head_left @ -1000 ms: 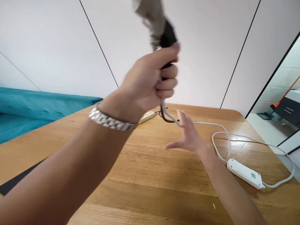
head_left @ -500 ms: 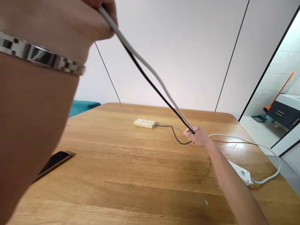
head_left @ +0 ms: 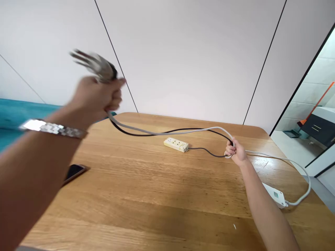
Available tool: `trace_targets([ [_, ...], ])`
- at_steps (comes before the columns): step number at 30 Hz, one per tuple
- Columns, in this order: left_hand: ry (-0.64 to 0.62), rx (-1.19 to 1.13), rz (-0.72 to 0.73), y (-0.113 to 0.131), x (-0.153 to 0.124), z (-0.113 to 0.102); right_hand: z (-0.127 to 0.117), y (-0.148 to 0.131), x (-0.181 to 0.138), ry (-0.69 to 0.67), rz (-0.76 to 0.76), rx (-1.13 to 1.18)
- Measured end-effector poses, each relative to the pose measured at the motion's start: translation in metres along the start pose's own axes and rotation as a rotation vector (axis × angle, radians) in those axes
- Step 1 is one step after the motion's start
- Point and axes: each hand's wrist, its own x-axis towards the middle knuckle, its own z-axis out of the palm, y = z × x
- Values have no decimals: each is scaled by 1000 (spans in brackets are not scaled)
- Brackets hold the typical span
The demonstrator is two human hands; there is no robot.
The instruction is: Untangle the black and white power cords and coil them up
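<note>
My left hand [head_left: 101, 94], with a metal watch band at the wrist, is raised at the left and closed around the plug ends of two cables. The plugs [head_left: 101, 68] stick up above the fist, blurred by motion. From that fist a light grey cable [head_left: 154, 133] and a black cable [head_left: 183, 129] sag across to my right hand [head_left: 237, 151], which is wrapped around both. The dark cord leads from there to a cream extension socket [head_left: 176, 144] on the table. A white extension socket [head_left: 273, 195], partly behind my right forearm, has the light cable curving from its end.
A phone [head_left: 74, 172] lies on the wooden table [head_left: 146, 195] beside my left forearm. Behind the table stands a pale panelled wall [head_left: 183, 62]. Teal seating [head_left: 26, 108] is at the left; an orange-handled broom [head_left: 320, 99] stands beyond the doorway at right.
My left hand has moved away from the camera and lower, bringing the plugs into view. The cables between my hands have gone from taut to slack. The view has shifted slightly left.
</note>
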Motion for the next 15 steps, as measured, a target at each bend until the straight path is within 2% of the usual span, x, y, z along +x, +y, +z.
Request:
trace_targets([
  [2, 6, -26, 4, -27, -11, 18, 6, -2, 3, 89, -37, 155],
  [5, -136, -66, -107, -67, -27, 47, 17, 0, 4, 212, -58, 326],
  [9, -317, -83, -191, -106, -48, 87, 32, -2, 0, 284, -84, 366],
  [11, -408, 13, -143, -115, -59, 104, 38, -6, -3, 293, -96, 324],
  [15, -692, 324, 106, -117, -77, 131, 45, -16, -9, 232, -106, 157],
])
